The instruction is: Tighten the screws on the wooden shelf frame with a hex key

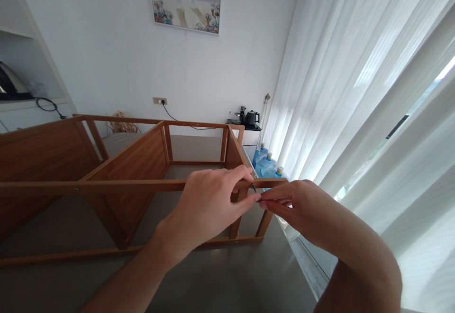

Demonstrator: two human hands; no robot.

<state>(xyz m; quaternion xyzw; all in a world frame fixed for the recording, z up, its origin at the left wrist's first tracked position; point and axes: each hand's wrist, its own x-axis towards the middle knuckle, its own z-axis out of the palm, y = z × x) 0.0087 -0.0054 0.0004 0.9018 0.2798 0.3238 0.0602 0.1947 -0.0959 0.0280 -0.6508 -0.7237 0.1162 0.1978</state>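
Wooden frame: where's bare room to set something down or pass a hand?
Set down: the grey surface, bordered by the near lower rail, the left forearm and its right edge. Pass a hand: the opening between the middle panel and end panel, beyond the left hand. Crowded: the frame's right end: left hand, right hand, thin rod.

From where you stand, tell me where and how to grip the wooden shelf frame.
Best, I judge, to grip the wooden shelf frame by its near upper rail, just left of the left hand, coming from above: it's a slim, straight bar with open space over it.
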